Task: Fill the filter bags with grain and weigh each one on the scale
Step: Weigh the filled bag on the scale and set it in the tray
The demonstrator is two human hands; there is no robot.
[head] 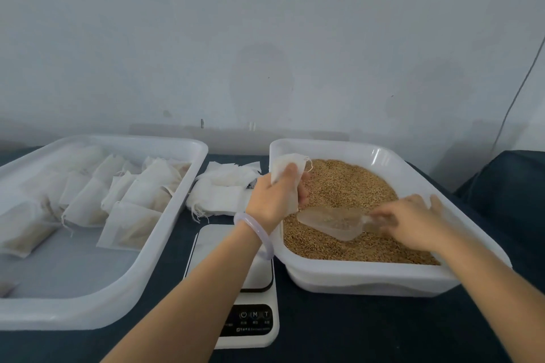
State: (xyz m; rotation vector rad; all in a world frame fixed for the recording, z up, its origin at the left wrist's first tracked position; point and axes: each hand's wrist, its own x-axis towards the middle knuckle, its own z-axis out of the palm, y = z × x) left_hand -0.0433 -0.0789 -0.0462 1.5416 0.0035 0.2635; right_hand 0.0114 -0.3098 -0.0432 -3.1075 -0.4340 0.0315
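Pale wall rises behind a dark blue worktop (324,333). On the left sits a white tray (88,315) of filled bags (132,224), lying in rows. On the right, a second tray (368,277) holds the grain (348,183). Between the trays, a pile of empty bags (224,186) lies at the far side and the scale (253,330) at the near side, partly under the left forearm. The left hand (274,194), with a bangle (256,233) at its wrist, has its grip closed round a filter bag (287,163) above the grain tray's far left corner. The right hand (413,221) is blurred; its grip looks closed on the handle of a clear scoop (333,221) resting on the grain.
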